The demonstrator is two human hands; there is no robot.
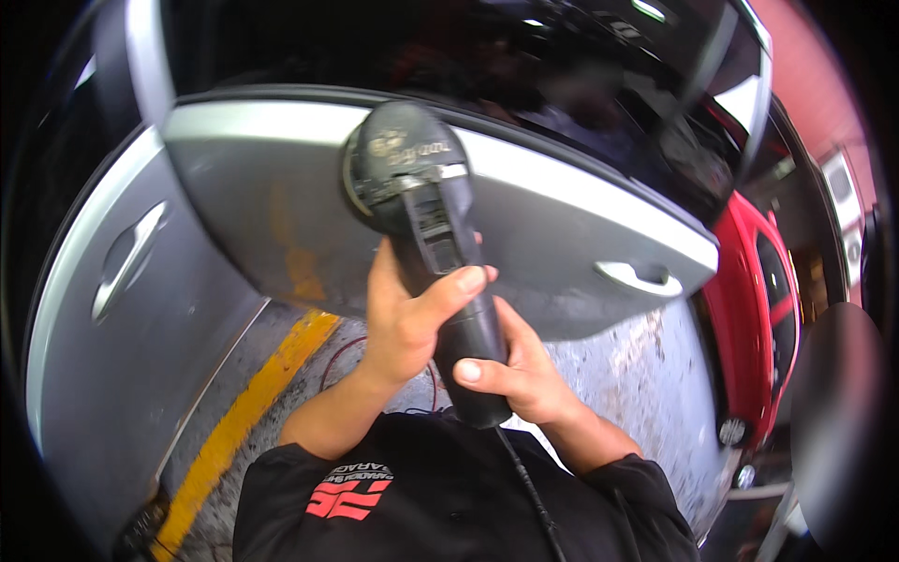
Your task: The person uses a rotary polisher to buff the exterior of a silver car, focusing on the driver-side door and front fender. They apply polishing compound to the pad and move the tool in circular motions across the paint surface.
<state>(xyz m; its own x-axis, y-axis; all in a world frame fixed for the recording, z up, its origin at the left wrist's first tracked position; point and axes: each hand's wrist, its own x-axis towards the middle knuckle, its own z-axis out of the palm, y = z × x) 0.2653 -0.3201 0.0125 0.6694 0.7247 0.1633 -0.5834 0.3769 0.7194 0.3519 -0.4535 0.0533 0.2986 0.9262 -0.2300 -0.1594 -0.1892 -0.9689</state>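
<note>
A black corded power polisher [438, 220] with a round head and a long body is held up in front of me, its head at the far end. My left hand [403, 318] wraps round the body just below the head, thumb on top. Nearer to me, my right hand [524, 370] closes round the rear of the body. Behind the tool is a silver-grey car door [543, 244] that stands open. In this view the head overlaps the door's upper part; whether its pad touches the panel cannot be seen. The power cord [529, 487] runs down over my black shirt.
Left of the open door is another grey door panel [112, 365] with a handle. A yellow line [239, 421] crosses the worn grey floor [637, 393], where a thin red hose or cable [328, 365] lies. A red car [749, 309] stands to the right.
</note>
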